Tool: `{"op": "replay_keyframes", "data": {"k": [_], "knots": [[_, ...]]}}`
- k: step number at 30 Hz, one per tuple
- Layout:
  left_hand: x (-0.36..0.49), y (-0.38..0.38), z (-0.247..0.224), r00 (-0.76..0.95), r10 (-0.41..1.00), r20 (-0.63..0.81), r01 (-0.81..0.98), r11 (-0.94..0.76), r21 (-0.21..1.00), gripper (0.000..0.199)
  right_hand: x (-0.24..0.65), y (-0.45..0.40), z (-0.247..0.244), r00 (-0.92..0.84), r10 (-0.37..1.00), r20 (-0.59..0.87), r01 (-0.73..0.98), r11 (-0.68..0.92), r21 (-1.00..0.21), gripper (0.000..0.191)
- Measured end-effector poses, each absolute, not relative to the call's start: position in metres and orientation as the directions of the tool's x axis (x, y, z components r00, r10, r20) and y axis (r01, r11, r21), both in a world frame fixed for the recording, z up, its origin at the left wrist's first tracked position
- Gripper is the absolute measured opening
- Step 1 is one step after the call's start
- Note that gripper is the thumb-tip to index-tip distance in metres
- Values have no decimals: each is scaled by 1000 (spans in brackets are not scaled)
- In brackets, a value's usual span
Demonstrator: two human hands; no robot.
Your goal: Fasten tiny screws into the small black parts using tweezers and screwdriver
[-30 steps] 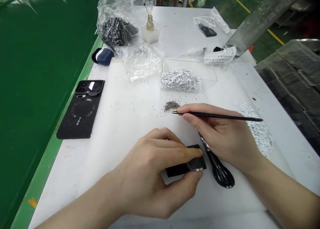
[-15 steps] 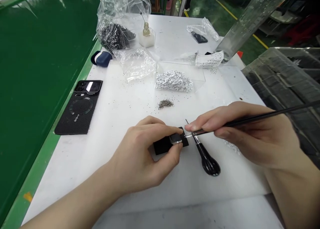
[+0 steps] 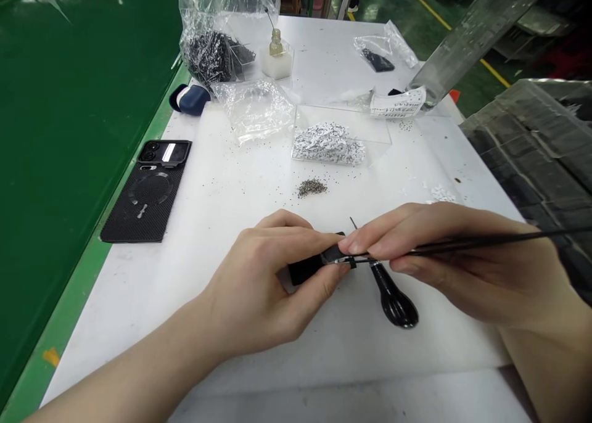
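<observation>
My left hand (image 3: 272, 275) pinches a small black part with a pale shiny edge (image 3: 332, 254) between thumb and forefinger. Beneath it lies a black rectangular block (image 3: 305, 270), partly hidden by the fingers. My right hand (image 3: 453, 256) is closed around slim black tweezers (image 3: 430, 249), held like a pen. Their tip meets the pale edge of the small part; whether anything is gripped there I cannot tell. Just under the right fingers rests an awl-like tool with a bulbous black handle (image 3: 398, 299), its thin shaft pointing away from me.
Behind the hands sits a pile of tiny metallic pieces (image 3: 312, 187). A clear tray (image 3: 379, 142) holds many small white pieces. A black phone (image 3: 145, 192) lies at left, near a blue case (image 3: 189, 99). Plastic bags (image 3: 256, 111) and a small bottle (image 3: 276, 44) stand farther back.
My right hand has brought the tweezers lower and onto the small part's edge. The left hand still pinches that part. The whole view has shifted slightly.
</observation>
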State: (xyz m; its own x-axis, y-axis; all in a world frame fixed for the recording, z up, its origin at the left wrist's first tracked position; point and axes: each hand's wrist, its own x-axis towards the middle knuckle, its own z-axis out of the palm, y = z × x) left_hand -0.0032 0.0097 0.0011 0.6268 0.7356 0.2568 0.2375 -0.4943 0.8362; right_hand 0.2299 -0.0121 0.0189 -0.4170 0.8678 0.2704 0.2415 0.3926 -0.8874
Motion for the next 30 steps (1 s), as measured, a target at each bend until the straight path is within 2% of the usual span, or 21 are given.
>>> {"op": "replay_keyframes", "data": {"k": [30], "knots": [[-4, 10, 1, 641, 723, 257, 234, -503, 832, 12, 231, -10, 16, -417, 877, 237, 204, 344, -916, 33]]}}
